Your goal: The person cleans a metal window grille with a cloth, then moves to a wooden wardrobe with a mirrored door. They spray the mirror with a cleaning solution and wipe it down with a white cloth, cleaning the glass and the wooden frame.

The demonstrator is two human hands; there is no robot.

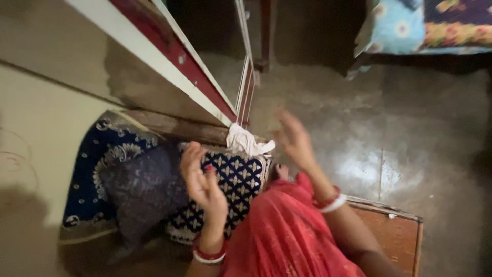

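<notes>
I see both hands raised in the air and holding nothing. The left hand (204,179) is open, fingers a little curled, above the dark blue patterned cloth (233,179) with white motifs, which lies on the floor (410,128) against the wall. The right hand (294,139) is open too, blurred, just beside a crumpled white cloth (247,141) at the foot of a red and white frame (174,56). A red garment (284,231) covers my lap.
</notes>
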